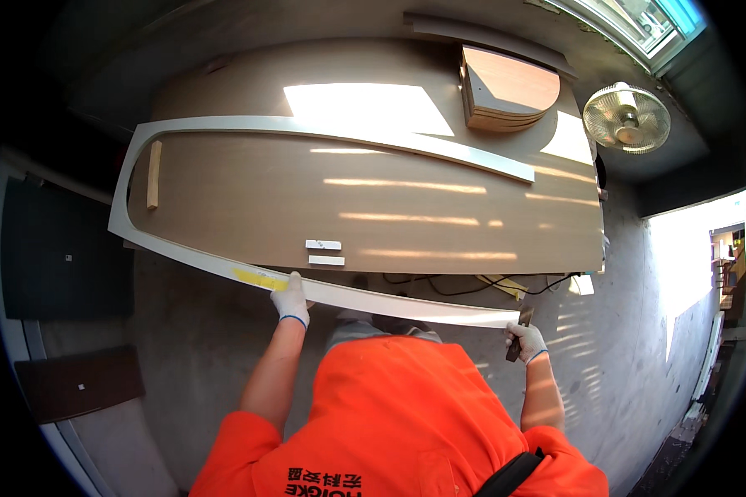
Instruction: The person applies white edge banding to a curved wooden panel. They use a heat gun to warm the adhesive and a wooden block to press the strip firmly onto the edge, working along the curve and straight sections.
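Note:
A long white U-shaped frame (224, 123) lies partly on the brown work table, its curved end at the left. Its near leg overhangs the table's front edge and reaches across in front of me. My left hand (291, 300), in a white glove, is closed around that near leg beside a yellow patch (259, 278). At the leg's right end, my gloved right hand (525, 341) is wrapped round a dark brown hand tool (513, 350) whose upper end shows beside the frame's tip. The tool's exact kind is unclear.
On the table (389, 199) lie a wooden strip (153, 176) and two small white blocks (323, 245). A stack of rounded boards (510, 87) sits at the back right, near a fan (627, 118). Black cables (464, 292) hang along the front edge.

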{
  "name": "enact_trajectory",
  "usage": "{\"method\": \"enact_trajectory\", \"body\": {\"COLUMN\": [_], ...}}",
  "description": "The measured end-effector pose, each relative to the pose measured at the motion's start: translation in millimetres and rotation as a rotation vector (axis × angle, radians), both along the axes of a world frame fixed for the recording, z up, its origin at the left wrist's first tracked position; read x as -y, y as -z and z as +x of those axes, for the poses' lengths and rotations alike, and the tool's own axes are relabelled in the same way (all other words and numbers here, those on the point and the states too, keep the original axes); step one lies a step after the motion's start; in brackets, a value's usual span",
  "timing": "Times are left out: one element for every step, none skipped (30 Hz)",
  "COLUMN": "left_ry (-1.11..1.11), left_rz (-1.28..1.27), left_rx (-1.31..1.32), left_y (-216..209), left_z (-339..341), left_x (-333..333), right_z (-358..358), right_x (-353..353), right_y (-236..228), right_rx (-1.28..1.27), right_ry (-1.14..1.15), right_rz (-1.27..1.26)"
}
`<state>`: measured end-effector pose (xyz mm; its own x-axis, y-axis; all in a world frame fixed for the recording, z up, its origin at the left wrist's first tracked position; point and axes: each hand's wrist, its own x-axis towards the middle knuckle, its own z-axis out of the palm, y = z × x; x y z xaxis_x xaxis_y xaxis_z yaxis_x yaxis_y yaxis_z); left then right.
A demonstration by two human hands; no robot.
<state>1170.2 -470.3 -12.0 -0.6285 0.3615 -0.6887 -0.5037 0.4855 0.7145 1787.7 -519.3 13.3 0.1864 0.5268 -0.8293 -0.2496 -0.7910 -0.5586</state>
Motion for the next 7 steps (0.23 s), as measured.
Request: {"method": "enact_trajectory", "body": {"left_ry": [0.002,0.007,0.006,0.011,0.032,0.063,0.072], "left_rz": [-0.017,-0.034,0.004,0.044,0.027,0.012,0.028], "left_rx": [-0.006,-0.009,0.008,0.031,0.097,0.169,-0.158], "left_y": [1,3,9,15,12,8,90], "left_z": [10,20,29,41,61,75,39], "left_x": [-4,-7,-10,-14,-23,-33,-7], "right_z": [7,14,22,31,40,52,38], "right_x": [-1,-1,-2,1,6,13,-9], "right_y": [1,0,2,3,4,2,6], "right_rx": [0.042,0.046,0.058,0.075,0.215,0.288,0.231], "right_ry": [0.003,0.012,0.049,0.092,0.14,0.219,0.163], "right_rz": [0.009,0.031,0.05,0.07,0.064,0.02,0.008]}}
